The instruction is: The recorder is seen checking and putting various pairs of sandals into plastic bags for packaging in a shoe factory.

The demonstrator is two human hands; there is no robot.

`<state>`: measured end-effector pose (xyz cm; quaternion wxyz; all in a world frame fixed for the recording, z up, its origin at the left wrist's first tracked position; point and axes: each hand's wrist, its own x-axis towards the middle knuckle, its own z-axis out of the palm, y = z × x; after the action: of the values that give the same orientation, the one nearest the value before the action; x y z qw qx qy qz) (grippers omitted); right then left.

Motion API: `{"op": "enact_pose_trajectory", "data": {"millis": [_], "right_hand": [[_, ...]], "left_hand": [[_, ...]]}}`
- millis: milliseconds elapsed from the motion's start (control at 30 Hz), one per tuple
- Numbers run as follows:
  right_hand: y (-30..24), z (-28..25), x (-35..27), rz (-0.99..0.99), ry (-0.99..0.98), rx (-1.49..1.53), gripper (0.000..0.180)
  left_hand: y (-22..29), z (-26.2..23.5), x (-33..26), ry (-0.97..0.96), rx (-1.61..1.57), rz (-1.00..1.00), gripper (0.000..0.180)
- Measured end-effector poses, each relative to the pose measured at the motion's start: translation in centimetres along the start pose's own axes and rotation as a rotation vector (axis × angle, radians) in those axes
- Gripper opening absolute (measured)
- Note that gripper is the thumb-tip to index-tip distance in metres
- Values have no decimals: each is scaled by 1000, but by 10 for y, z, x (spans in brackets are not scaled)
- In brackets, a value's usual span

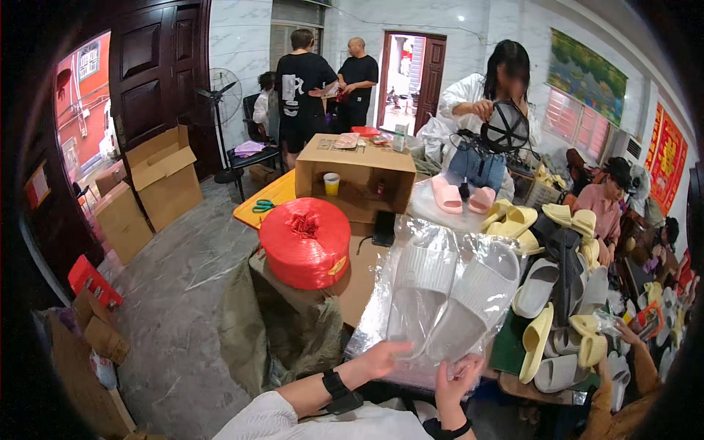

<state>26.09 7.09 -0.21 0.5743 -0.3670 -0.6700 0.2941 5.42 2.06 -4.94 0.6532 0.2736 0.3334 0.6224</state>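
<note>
A pair of pale grey slide slippers (469,301) lies side by side inside a clear plastic bag (375,312), toes toward the far side. The bag rests on the near part of the table. At the bag's near left edge my left hand (381,359) pinches the plastic, a black band round its wrist. My right hand (456,378) has its fingers closed on the bag's near right corner, where the film is bunched up.
A big red roll of plastic twine (304,242) stands left of the bag, with green-handled scissors (262,206) behind it. An open cardboard box (356,165) holds a yellow cup (331,184). Loose yellow slippers (537,343) pile up at the right, near a co-worker's hand (628,334).
</note>
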Motion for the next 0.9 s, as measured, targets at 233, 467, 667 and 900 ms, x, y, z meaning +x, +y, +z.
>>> {"op": "enact_pose_trajectory", "data": {"millis": [233,467,667,900], "right_hand": [[0,4,-4,-96,-118,6,35],[-15,27,-17,162,112,252,35],[-16,19,-18,-181,-197,-80,36],[-33,-7,-4,-308,-514,34,46]], "left_hand": [[21,25,-30,-50,-357,-96,39],[-7,1,-25,-33,-433,-100,39],[-44,-6,-20,-5,-6,146,36],[29,7,-76,161,-61,154,28]]}}
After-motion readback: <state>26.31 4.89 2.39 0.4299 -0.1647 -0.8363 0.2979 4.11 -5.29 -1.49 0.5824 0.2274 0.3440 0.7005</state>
